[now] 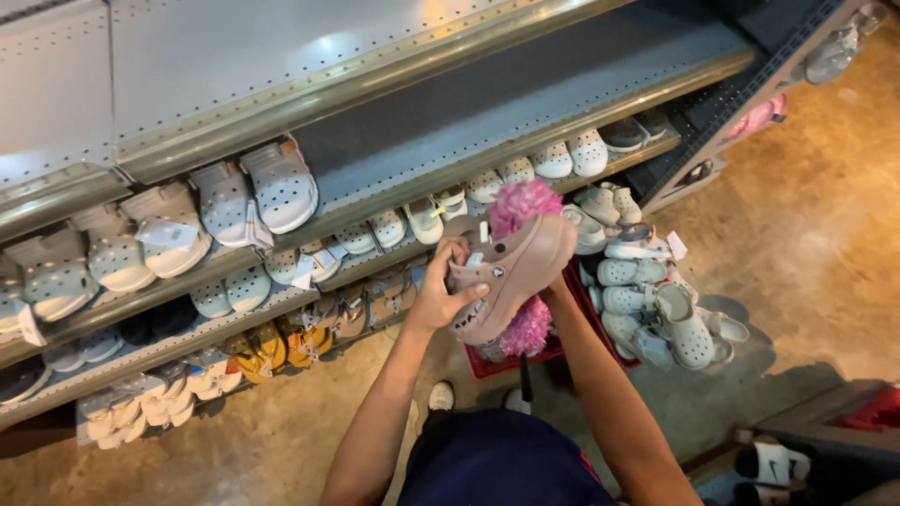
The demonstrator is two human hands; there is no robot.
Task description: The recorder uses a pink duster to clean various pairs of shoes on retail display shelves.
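Note:
A tan-pink clog [521, 268] with pink fluffy lining [521, 202] is held up in front of a shoe rack. My left hand [444, 292] grips its heel end, thumb over the strap and fingers curled at the top edge. My right hand is mostly hidden behind the clog's far side; only the wrist [560, 298] shows, and it appears to support the shoe from beneath. A small white tag [474, 259] hangs near the clog's strap.
Grey metal shelves [394, 122] hold rows of white clogs [277, 184], with tan and yellow ones [281, 345] lower down. A red basket [487, 364] sits on the floor below the hands. More white clogs [677, 323] are piled to the right.

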